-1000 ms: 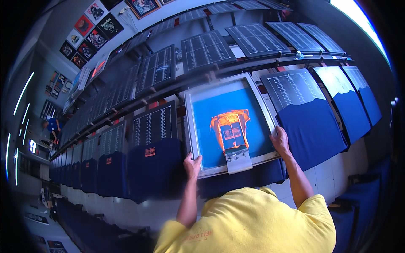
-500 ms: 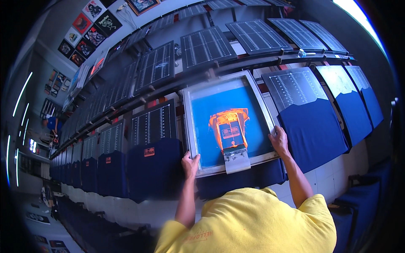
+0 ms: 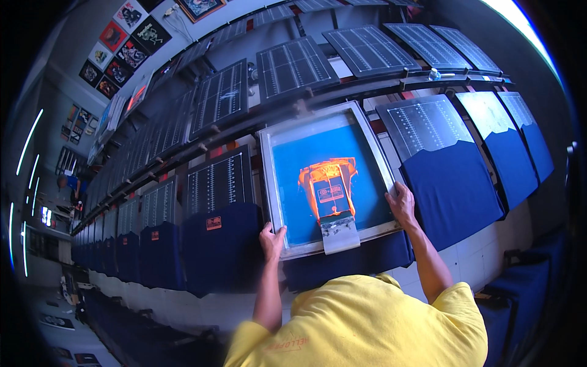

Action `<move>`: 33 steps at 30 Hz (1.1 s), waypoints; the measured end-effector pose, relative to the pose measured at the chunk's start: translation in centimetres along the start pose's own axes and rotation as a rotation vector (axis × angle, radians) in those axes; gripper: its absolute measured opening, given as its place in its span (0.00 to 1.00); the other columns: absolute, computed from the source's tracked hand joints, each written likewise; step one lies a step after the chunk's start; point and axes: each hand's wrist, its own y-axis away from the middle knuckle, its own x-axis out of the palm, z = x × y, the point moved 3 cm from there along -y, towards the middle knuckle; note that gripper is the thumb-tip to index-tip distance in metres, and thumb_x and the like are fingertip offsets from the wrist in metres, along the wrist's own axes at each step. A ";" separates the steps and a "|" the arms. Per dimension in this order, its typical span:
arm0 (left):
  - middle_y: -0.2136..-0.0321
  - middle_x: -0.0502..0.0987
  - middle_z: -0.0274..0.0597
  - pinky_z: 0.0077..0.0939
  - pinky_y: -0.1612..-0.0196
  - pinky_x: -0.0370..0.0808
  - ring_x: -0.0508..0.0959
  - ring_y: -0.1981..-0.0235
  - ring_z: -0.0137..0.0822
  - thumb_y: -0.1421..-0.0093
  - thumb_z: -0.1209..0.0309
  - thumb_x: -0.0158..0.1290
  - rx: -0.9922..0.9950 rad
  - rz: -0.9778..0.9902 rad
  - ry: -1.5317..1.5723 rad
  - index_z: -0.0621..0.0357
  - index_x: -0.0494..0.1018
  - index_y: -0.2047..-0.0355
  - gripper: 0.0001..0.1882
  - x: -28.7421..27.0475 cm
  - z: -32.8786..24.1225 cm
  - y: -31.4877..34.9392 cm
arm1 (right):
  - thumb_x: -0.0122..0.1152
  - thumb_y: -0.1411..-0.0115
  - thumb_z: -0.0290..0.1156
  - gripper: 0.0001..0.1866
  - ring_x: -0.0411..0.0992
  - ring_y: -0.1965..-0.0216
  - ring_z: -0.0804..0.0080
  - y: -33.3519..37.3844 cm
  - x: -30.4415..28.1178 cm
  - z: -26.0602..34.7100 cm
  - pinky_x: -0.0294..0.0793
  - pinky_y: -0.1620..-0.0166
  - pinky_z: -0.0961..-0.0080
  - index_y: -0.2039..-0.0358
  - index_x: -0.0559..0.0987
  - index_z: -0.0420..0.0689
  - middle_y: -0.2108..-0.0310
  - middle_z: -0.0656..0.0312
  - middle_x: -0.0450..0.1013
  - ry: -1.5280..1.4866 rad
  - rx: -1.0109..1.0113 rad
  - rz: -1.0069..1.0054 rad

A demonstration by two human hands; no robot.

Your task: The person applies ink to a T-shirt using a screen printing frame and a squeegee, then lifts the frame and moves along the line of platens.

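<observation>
Far worker: Over on my far left, a person in a blue top [image 3: 72,184] stands by the end of the row, too small for me to tell what they are doing.
Wall: Pictures [image 3: 116,37] hang above the tables, out of the way of the work.
Marked cloth: A dark blue cloth [image 3: 220,260] drapes over a sloping board [image 3: 219,177], an orange patch [image 3: 213,223] near its top; the board seems there to keep it flat.
Left hand: The left hand [image 3: 272,240] grips the frame's near left corner, thumb on top, probably to steady that side.
Frame: The pale frame [image 3: 273,183] sits between both hands, over another board's place; I cannot tell whether it rests or is lifted slightly.
Ink: Orange ink [image 3: 328,164] is smeared mid-sheet on the blue sheet [image 3: 290,177], around a dark window.
Strip: A grey strip [image 3: 340,238] overhangs the near edge.
Right hand: The right hand [image 3: 400,203] clasps the right side, likely balancing the left.
Plain cloth: Beside it, another blue cloth [image 3: 452,192] covers its board's lower part, with no patch visible.
</observation>
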 end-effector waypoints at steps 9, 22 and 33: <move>0.76 0.81 0.49 0.36 0.65 0.76 0.83 0.73 0.42 0.48 0.68 0.64 -0.018 0.012 0.010 0.65 0.78 0.70 0.12 0.0 0.5 -0.2 | 0.70 0.48 0.34 0.26 0.74 0.51 0.46 0.4 0.2 0.5 0.74 0.48 0.58 0.50 0.77 0.36 0.54 0.46 0.76 -0.005 -0.052 -0.062; 0.74 0.81 0.46 0.33 0.66 0.75 0.80 0.72 0.34 0.44 0.69 0.62 0.010 -0.002 0.127 0.67 0.78 0.63 0.13 1.4 1.5 0.0 | 0.71 0.46 0.34 0.25 0.72 0.50 0.50 0.1 0.4 0.5 0.71 0.47 0.56 0.49 0.76 0.38 0.54 0.50 0.74 0.030 -0.044 -0.034; 0.44 0.73 0.64 0.42 0.38 0.69 0.73 0.42 0.57 0.37 0.63 0.57 0.206 -0.176 -0.119 0.74 0.70 0.46 0.27 0.1 -1.4 2.2 | 0.66 0.41 0.34 0.27 0.68 0.42 0.47 2.4 -0.4 5.3 0.67 0.39 0.56 0.44 0.73 0.36 0.45 0.47 0.72 -0.005 -0.534 0.088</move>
